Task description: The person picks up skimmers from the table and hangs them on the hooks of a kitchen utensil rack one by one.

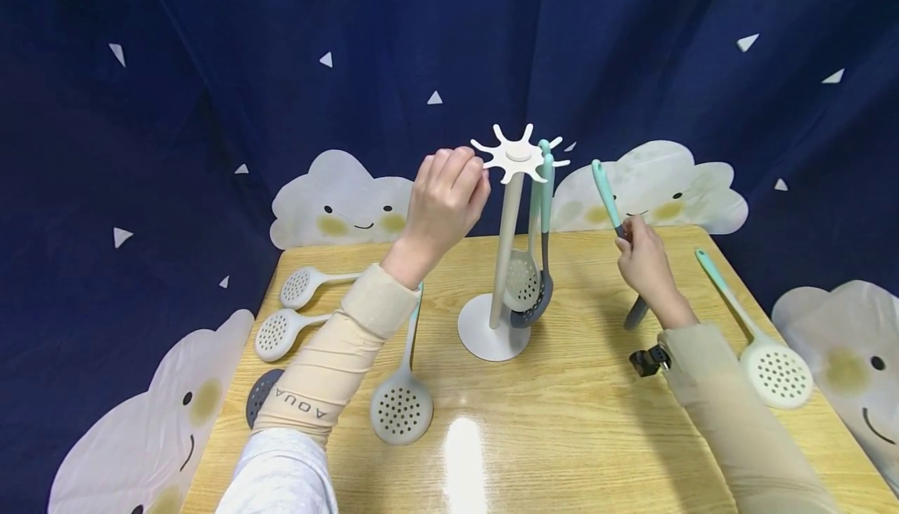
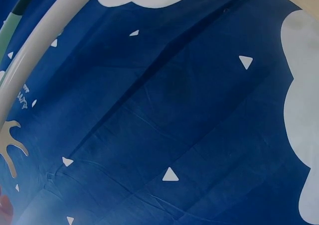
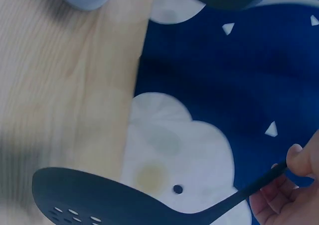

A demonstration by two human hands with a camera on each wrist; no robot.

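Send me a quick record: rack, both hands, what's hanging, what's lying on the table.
Rack: white, upright
Hanging: pale skimmer, dark skimmer
Left hand: raised beside rack top; contact unclear
Right hand: grips another dark skimmer, mint handle upward
Table, left of rack: three pale skimmers; one dark, partly hidden by sleeve
Table, right: one pale skimmer

Eight skimmers around one rack: two hanging on it, four lying left of it, one lying right of it, one held up at its right. Two hands, one each side of it.
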